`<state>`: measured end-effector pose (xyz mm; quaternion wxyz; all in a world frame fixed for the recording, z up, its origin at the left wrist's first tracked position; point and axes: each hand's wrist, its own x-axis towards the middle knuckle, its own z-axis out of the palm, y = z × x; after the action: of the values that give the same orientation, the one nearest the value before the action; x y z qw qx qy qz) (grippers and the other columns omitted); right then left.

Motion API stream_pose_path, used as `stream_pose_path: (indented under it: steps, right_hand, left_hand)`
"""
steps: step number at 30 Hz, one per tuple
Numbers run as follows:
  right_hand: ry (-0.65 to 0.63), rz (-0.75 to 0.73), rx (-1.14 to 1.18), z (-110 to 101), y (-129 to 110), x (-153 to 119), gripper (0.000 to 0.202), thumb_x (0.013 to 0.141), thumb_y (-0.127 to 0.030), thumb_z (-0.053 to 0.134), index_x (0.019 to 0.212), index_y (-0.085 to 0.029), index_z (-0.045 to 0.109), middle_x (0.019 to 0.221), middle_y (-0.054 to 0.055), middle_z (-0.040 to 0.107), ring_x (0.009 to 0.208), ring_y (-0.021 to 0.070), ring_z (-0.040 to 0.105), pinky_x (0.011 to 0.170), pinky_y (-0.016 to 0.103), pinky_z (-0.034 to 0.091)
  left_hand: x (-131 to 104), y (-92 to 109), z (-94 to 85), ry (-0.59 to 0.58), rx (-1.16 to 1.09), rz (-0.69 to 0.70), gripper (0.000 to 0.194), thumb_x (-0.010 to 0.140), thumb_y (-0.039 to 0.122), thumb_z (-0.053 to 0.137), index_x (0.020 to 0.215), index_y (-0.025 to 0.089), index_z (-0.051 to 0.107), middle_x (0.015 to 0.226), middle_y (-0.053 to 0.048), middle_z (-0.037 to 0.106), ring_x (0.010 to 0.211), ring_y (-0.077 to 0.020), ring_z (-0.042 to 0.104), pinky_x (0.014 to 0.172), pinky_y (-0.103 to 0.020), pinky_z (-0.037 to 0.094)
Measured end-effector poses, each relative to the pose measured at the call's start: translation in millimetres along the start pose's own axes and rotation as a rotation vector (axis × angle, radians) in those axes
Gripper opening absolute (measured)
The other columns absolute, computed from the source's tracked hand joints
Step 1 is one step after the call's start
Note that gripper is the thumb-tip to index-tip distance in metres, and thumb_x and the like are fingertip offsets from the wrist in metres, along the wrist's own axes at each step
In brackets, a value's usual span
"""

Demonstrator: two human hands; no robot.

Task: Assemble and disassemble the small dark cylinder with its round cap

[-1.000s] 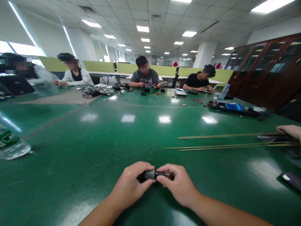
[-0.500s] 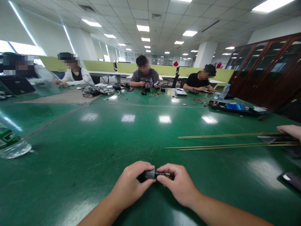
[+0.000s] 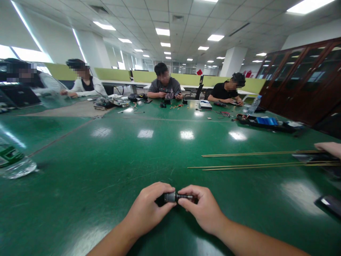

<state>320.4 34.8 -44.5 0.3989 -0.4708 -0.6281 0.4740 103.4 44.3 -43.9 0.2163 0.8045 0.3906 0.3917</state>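
Low in the middle of the head view, my left hand (image 3: 149,202) grips a short grey cylinder (image 3: 170,197) between thumb and fingers. A dark ridged shaft with a metallic tip (image 3: 185,196) extends rightward from the cylinder, in line with it. My right hand (image 3: 201,206) pinches this shaft, its thumb in front and its fingers behind. The two pieces meet between my thumbs, just over the green tabletop (image 3: 112,199). Whether they are joined or separate, I cannot tell. My fingers cover both outer ends.
Thin brass-coloured rods (image 3: 239,166) lie to the right, near another person's hand (image 3: 329,147). A black phone-like object (image 3: 330,205) is at the right edge, a water bottle (image 3: 16,161) at the left. Across the table, several people sit behind scattered parts and a black tray (image 3: 253,122).
My hands and the piece they hold stay practically still. Across the table, the person in the middle has tilted the handheld object slightly.
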Motion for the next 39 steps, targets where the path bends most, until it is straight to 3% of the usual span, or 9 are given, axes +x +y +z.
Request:
stream_pose_path:
  steps: [39]
  right_hand:
    - [-0.008, 0.031, 0.031, 0.1, -0.4, -0.4, 0.017, 0.083, -0.025, 0.072, 0.098, -0.017, 0.074, 0.073, 0.001, 0.067, 0.062, 0.0142, 0.059, 0.059, 0.025, 0.043]
  left_hand:
    - [-2.7, -3.9, -1.6, 0.006, 0.002, 0.001, 0.03, 0.082, 0.02, 0.074, 0.11, 0.026, 0.066, 0.104, -0.003, 0.071, 0.098, -0.0181, 0.067, 0.089, -0.031, 0.054]
